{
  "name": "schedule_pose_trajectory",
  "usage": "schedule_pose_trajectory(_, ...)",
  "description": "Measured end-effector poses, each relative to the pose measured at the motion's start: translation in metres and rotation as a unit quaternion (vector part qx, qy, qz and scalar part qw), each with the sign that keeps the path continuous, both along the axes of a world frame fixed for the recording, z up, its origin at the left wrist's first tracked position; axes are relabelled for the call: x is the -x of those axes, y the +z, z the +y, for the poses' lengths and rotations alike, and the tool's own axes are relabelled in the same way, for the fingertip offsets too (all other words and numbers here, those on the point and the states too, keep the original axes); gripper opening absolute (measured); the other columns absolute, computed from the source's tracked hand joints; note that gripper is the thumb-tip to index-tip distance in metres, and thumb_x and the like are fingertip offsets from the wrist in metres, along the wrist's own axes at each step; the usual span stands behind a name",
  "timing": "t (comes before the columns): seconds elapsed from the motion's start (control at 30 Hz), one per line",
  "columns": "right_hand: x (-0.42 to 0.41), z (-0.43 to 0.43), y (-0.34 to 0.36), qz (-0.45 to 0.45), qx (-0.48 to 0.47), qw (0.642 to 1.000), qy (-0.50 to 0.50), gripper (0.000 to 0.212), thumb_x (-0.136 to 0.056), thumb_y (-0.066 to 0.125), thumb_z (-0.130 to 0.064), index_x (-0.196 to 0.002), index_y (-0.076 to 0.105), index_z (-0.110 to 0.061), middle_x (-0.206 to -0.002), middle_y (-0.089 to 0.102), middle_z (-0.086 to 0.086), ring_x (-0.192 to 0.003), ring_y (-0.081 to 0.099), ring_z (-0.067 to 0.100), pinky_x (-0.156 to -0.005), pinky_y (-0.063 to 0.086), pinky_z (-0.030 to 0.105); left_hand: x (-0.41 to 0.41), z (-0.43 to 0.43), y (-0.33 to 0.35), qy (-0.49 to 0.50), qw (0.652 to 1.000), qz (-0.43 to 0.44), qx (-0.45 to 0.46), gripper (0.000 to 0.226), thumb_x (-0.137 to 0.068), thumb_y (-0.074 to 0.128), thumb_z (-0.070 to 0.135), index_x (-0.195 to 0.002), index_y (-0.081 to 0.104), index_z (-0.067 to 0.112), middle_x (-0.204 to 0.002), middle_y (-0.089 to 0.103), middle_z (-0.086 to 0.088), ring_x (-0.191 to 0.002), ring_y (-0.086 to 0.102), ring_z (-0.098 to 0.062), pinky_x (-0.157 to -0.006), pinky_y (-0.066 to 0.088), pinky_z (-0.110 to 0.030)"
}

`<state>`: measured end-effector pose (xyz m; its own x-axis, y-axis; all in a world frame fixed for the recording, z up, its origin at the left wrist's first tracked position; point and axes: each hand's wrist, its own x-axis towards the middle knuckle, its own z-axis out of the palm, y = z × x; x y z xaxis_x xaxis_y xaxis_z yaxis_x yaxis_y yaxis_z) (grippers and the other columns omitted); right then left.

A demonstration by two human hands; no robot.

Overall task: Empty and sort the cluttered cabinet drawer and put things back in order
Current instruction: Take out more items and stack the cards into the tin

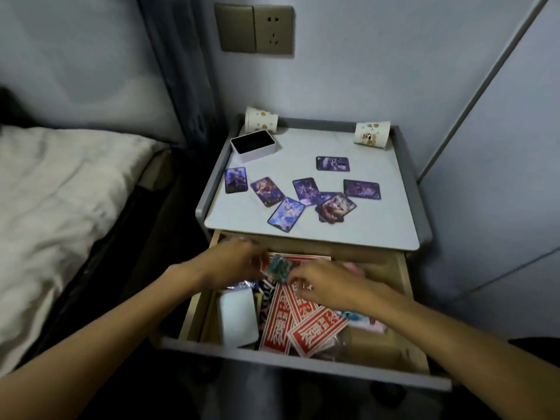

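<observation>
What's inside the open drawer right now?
The drawer holds red printed packets, a white box at its left and a pink item at its right. The left hand and right hand cover the middle; whatever lies under the packets is hidden.

Cards (286,214) lie scattered on the cabinet top (378,228), with one cup (261,119) far left and another cup (372,133) far right. The drawer (303,362) juts out nearer, below.

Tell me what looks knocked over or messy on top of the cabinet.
The left paper cup and right paper cup lie tipped on their sides at the back corners of the cabinet top. The purple cards are strewn at all angles, several overlapping.
</observation>
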<state>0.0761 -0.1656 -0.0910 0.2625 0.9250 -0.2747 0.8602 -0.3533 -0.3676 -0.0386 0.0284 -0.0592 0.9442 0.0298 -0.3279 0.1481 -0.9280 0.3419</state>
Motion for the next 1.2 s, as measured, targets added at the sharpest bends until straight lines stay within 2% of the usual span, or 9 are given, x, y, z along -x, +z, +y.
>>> schedule_pose_trajectory(0.1,0.023,-0.011,-0.036,-0.036,0.053,0.997,0.039,0.054,-0.088,0.067,-0.026,-0.139,0.049,-0.024,-0.137,0.05,0.001,-0.124,0.046,0.019,-0.099,0.045,0.037,0.031,-0.01,-0.031,-0.084,0.987,0.102,-0.096,0.059,-0.087,0.073,0.023,-0.14,0.049,0.026,-0.143,0.053,0.001,-0.128,0.052,-0.02,-0.1,0.048,-0.038)
schedule_pose_trajectory(0.2,0.033,-0.023,-0.055,-0.088,0.085,0.989,0.077,0.069,-0.085,0.072,-0.025,-0.146,0.039,-0.023,-0.146,0.038,0.002,-0.131,0.037,0.02,-0.108,0.037,0.037,0.043,-0.014,-0.059,-0.175,0.958,0.12,-0.193,0.078,-0.084,0.073,0.014,-0.152,0.034,0.021,-0.158,0.033,-0.004,-0.145,0.032,-0.025,-0.115,0.035,-0.043)
schedule_pose_trajectory(0.27,0.034,-0.027,-0.063,-0.112,0.09,0.986,0.085,0.068,-0.084,0.073,-0.023,-0.144,0.04,-0.022,-0.148,0.034,0.003,-0.133,0.035,0.019,-0.111,0.033,0.036,0.041,-0.014,-0.07,-0.201,0.946,0.124,-0.223,0.08,-0.084,0.074,0.015,-0.152,0.033,0.018,-0.159,0.031,-0.008,-0.146,0.029,-0.027,-0.119,0.03,-0.043)
schedule_pose_trajectory(0.47,0.027,-0.031,-0.071,-0.118,0.105,0.984,0.079,0.058,-0.084,0.073,-0.029,-0.134,0.048,-0.013,-0.136,0.041,0.003,-0.12,0.041,0.017,-0.105,0.04,0.033,0.032,-0.013,-0.082,-0.203,0.939,0.127,-0.246,0.084,-0.08,0.078,0.022,-0.15,0.033,0.016,-0.157,0.026,-0.014,-0.141,0.034,-0.033,-0.114,0.035,-0.045)
schedule_pose_trajectory(0.6,0.019,-0.022,-0.066,-0.091,0.068,0.993,0.023,0.052,-0.085,0.07,-0.039,-0.129,0.052,-0.018,-0.133,0.042,0.0,-0.118,0.04,0.015,-0.101,0.04,0.031,0.032,-0.015,-0.084,-0.209,0.934,0.111,-0.27,0.075,-0.088,0.071,0.024,-0.151,0.032,0.016,-0.16,0.022,-0.016,-0.143,0.03,-0.034,-0.116,0.031,-0.044)
schedule_pose_trajectory(0.73,0.014,-0.01,-0.068,-0.064,0.007,0.995,-0.074,0.077,-0.084,0.072,-0.039,-0.148,0.033,-0.021,-0.151,0.028,0.003,-0.137,0.029,0.021,-0.112,0.035,0.039,0.032,-0.015,-0.082,-0.203,0.936,0.103,-0.268,0.072,-0.092,0.065,0.023,-0.152,0.026,0.015,-0.159,0.026,-0.015,-0.144,0.029,-0.034,-0.117,0.027,-0.043)
schedule_pose_trajectory(0.87,0.012,-0.007,-0.079,-0.039,0.043,0.986,-0.154,0.099,-0.08,0.076,-0.042,-0.155,0.014,-0.025,-0.16,0.008,0.005,-0.146,0.011,0.028,-0.116,0.023,0.046,0.03,-0.016,-0.078,-0.224,0.931,0.086,-0.276,0.077,-0.093,0.064,0.025,-0.156,0.019,0.016,-0.16,0.027,-0.01,-0.147,0.021,-0.033,-0.121,0.016,-0.044)
schedule_pose_trajectory(0.97,0.008,-0.015,-0.09,-0.032,0.056,0.976,-0.209,0.106,-0.076,0.08,-0.044,-0.154,0.012,-0.023,-0.157,0.012,0.007,-0.143,0.014,0.029,-0.114,0.027,0.046,0.03,-0.014,-0.081,-0.236,0.925,0.073,-0.289,0.081,-0.092,0.065,0.027,-0.156,0.018,0.017,-0.162,0.024,-0.01,-0.149,0.016,-0.034,-0.122,0.01,-0.045)
schedule_pose_trajectory(1.2,0.002,-0.025,-0.089,0.018,0.032,0.964,-0.263,0.102,-0.078,0.08,-0.032,-0.154,0.013,-0.023,-0.155,0.016,0.008,-0.143,0.021,0.03,-0.107,0.037,0.049,0.035,-0.015,-0.097,-0.225,0.922,0.094,-0.302,0.094,-0.086,0.072,0.034,-0.157,0.012,0.021,-0.164,0.006,-0.015,-0.147,0.016,-0.043,-0.12,0.016,-0.057)
